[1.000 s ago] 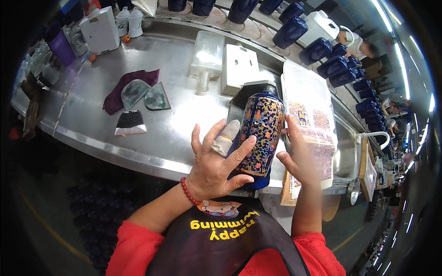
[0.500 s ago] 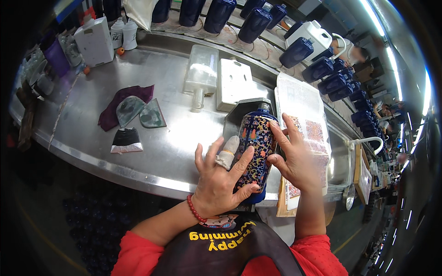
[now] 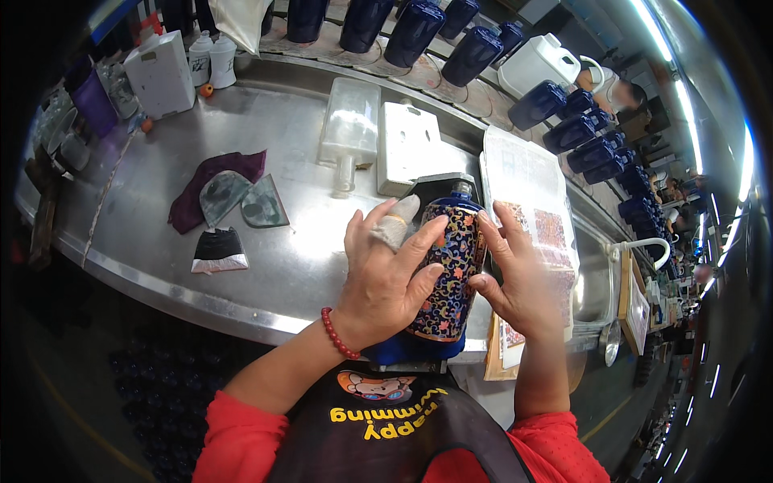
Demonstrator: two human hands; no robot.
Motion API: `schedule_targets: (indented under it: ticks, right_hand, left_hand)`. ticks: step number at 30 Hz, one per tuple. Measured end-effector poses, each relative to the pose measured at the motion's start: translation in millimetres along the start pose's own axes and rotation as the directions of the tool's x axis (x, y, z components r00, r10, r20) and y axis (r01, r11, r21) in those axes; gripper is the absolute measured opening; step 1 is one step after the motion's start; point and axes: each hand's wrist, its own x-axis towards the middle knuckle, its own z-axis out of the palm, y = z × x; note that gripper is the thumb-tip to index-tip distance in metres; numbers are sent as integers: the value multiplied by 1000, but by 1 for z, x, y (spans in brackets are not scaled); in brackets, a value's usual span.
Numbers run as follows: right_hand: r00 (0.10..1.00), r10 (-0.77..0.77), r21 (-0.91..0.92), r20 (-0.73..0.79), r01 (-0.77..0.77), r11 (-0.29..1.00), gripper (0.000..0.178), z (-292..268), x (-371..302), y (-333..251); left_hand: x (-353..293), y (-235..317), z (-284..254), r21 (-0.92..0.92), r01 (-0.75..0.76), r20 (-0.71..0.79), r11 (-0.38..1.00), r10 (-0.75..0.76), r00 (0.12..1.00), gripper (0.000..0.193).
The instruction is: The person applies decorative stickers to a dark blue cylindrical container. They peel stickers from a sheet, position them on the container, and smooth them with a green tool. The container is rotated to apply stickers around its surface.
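Observation:
A dark blue bottle [image 3: 451, 270] covered in a floral pattern lies in a holder with a blue pad [image 3: 419, 351], its clear neck pointing away from me. My left hand [image 3: 382, 282] is at its left side, fingers spread, index fingertip and thumb touching the patterned surface. One of its fingers wears a grey cloth cover [image 3: 392, 224] held by a band. Along the right side rests my right hand [image 3: 522, 278], open, its fingertips and thumb against the bottle. Nothing is gripped. A stack of patterned sheets [image 3: 541, 229] lies right of my right hand.
Squeegee-like pads and a purple cloth [image 3: 217, 189] lie on the metal table [image 3: 282, 274]. Behind the bottle are a clear bottle [image 3: 349, 133] and a white box [image 3: 409, 145]. Blue bottles [image 3: 471, 56] line a conveyor beyond. A sink [image 3: 594, 290] stands at right; a person [image 3: 616, 92] is farther off.
My left hand has slid away from me along the bottle's left side, baring more of its lower pattern. My right hand has barely moved. The conveyor's blue bottles have shifted rightward.

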Motion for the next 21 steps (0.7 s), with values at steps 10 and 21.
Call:
schedule_targets:
  ticks: [10, 21]
  right_hand:
    - [998, 50, -24, 32, -49, 999, 79, 0, 0, 2]
    - [996, 12, 132, -90, 0, 991, 69, -20, 21, 9]
  left_hand:
    - [12, 3, 7, 135, -23, -17, 991, 26, 1000, 52]
    - [57, -19, 2, -186, 28, 81, 982, -13, 997, 36]
